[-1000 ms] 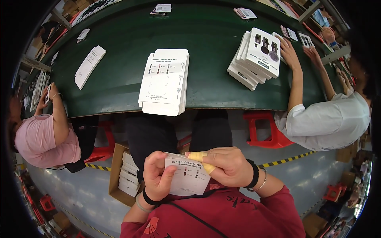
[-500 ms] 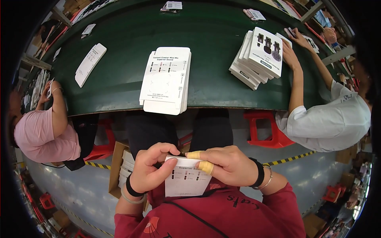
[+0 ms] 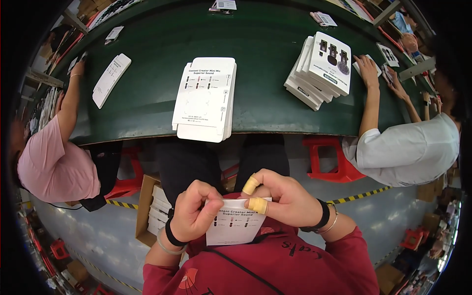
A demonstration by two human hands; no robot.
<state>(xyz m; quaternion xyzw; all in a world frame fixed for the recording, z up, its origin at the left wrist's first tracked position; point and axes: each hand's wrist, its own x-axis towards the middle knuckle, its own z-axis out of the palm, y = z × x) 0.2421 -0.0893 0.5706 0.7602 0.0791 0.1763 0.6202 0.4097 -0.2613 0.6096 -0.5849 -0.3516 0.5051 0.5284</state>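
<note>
A white printed cardboard box [image 3: 233, 231] is held upright over my lap, its printed face toward me and its top edge uppermost. My left hand [image 3: 194, 214] pinches the upper left corner between thumb and bent fingers. At the upper right edge, my right hand [image 3: 290, 204] grips the box with its thumb in front. Yellow tape wraps that thumb and the index finger, which is raised off the edge. The rest of the right fingers are partly hidden behind the box. On the table ahead lies a pile of flat white cartons [image 3: 204, 96].
A stack of white boxes [image 3: 329, 64] stands on the green table [image 3: 147, 93] at right, with a single flat carton [image 3: 112, 80] at left. Co-workers sit on both sides near red stools [image 3: 332, 160]. A cardboard box of white cartons [image 3: 147, 211] is on the floor at left.
My right index finger has lifted off the box's top edge, and my left fingers have curled in at the corner. The left co-worker's arm has reached forward onto the table.
</note>
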